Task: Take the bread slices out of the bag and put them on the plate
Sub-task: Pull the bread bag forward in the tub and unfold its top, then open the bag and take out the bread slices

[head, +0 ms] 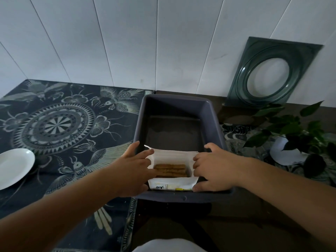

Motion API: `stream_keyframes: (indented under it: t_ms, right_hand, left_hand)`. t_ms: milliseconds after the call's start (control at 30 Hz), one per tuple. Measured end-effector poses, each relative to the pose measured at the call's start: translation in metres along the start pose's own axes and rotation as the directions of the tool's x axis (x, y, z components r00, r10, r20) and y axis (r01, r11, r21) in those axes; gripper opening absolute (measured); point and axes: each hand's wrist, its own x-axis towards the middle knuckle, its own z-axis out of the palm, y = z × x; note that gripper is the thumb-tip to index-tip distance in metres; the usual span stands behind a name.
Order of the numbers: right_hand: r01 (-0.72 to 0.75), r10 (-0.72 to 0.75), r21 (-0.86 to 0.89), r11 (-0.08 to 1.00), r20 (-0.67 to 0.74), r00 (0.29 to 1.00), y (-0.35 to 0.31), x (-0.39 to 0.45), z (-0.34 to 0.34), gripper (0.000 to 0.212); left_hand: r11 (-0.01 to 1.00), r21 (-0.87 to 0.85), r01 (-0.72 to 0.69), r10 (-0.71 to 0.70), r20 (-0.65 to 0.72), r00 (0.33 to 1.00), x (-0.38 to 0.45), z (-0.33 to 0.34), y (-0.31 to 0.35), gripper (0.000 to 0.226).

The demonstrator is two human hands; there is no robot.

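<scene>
A white bread bag (171, 185) stands open at the near end of a dark plastic bin (140, 122). Several brown bread slices (171, 170) show edge-up inside the bag's mouth. My left hand (135, 167) grips the bag's left side, fingers curled over its rim. My right hand (213, 170) grips the bag's right side in the same way, thumb down by the bin's near wall. Between them the two hands hold the mouth spread apart. The white plate (13, 167) lies bare at the far left on the patterned cloth.
The dark patterned cloth (60, 124) covers the table's left half. A leafy plant (298, 130) in a white pot stands to the right of the bin. A green square frame (272, 73) with an oval hole leans on the white wall behind it.
</scene>
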Motion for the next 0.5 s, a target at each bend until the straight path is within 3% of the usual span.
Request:
stream_keyframes:
  t_ms: [333,500]
  right_hand:
    - [-0.007,0.007,0.026,1.0,-0.004,1.0,-0.006,0.002,-0.002,0.06]
    - [0.001,0.03,0.144,0.99,-0.217,0.976,-0.018,0.015,-0.032,0.04]
  left_hand:
    - [1.0,0.006,0.03,-0.028,-0.148,0.989,-0.001,0.006,0.005,0.038]
    - [0.989,-0.102,0.105,-0.122,-0.174,0.977,0.001,0.01,0.011,0.043]
